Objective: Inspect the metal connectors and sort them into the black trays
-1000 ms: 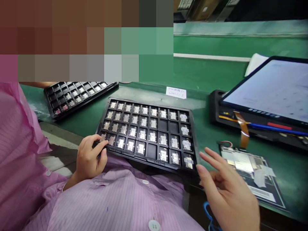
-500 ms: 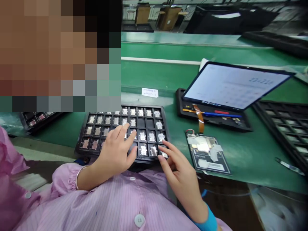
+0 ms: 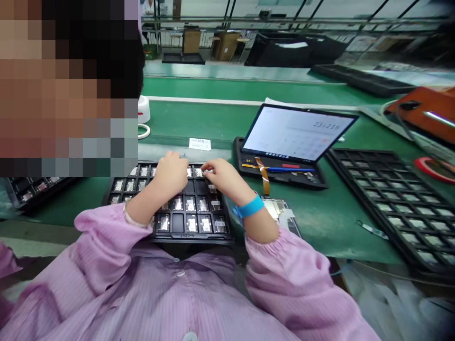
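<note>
A black compartment tray (image 3: 192, 236) lies in front of me, with small silvery modules in most of its pockets and a few pockets bare. Over its far middle part is my left hand (image 3: 171, 174), knuckles up, its fingertips hidden behind the hand. My right hand (image 3: 222, 177) reaches to the far right part of the tray, thumb and fingers drawn together at a module (image 3: 198, 172). Whether anything is between those fingertips is too small to tell. A blue band circles my right wrist.
Right of the tray are a tilted screen (image 3: 295, 132) on a black case (image 3: 284, 177) and a circuit board (image 3: 279, 210) on a ribbon cable. Another module tray (image 3: 391, 194) lies far right. A person, partly blurred out, is close on the left.
Both hands have moved from the near part of the tray to its far part. Their spread fingers have drawn in. The view has shifted, showing more on the right.
</note>
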Available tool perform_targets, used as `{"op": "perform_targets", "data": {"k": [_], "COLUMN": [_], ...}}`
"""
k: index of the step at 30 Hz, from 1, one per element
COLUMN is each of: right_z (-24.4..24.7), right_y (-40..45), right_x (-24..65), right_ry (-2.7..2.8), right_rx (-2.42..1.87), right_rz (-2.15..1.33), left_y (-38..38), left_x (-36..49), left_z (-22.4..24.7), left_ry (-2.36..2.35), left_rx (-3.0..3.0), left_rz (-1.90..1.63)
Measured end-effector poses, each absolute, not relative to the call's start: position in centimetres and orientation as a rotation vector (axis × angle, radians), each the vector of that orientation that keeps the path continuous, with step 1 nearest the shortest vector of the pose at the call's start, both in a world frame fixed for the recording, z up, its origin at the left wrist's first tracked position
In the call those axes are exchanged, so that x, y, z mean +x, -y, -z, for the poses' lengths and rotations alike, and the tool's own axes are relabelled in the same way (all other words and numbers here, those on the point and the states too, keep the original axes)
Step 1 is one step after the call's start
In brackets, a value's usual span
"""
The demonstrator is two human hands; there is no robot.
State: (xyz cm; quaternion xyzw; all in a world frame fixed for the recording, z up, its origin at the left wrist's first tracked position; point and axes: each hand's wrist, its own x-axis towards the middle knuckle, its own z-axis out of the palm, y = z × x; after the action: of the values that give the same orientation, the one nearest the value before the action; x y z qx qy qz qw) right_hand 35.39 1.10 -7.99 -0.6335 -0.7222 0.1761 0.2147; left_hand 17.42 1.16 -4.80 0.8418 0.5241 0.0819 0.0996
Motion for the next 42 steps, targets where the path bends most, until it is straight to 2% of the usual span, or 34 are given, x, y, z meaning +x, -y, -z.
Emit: {"op": "perform_targets", "data": {"k": [4,9,18,28,34,42], "right_z": [10.2,11.5,11.2,11.3,11.9,10.7], "right_y": [-3.6,-3.9,-3.0,-2.5,-2.6,-2.5], "right_x": [34.9,34.8,34.8,35.2,35.6,35.7], "right_ry": [2.041,2.068,1.996,1.72,1.545,1.417], "right_rx": [-1.779,-1.789,-1.699,-1.624,-1.642,-1.58], "right_rz": [-0.498,-0.5,-0.547,-0.762,-0.88,-0.933], "left_y": [-4.9,-5.8,-6.4,-7.0,-6.0,0.6], "left_x": [18.6,18.4,17.7,17.4,17.2,15.7], "left_z": [6.6,8.1,8.4,9.3,6.7,1.3], "left_ry": [-1.581,-1.562,-1.412,-1.292,-1.18,-0.929], "left_rx": [2.407,2.335,2.209,1.818,1.531,1.446], "left_rz": [-0.174,-0.14,-0.28,-0.428,-0.531,-0.721]}}
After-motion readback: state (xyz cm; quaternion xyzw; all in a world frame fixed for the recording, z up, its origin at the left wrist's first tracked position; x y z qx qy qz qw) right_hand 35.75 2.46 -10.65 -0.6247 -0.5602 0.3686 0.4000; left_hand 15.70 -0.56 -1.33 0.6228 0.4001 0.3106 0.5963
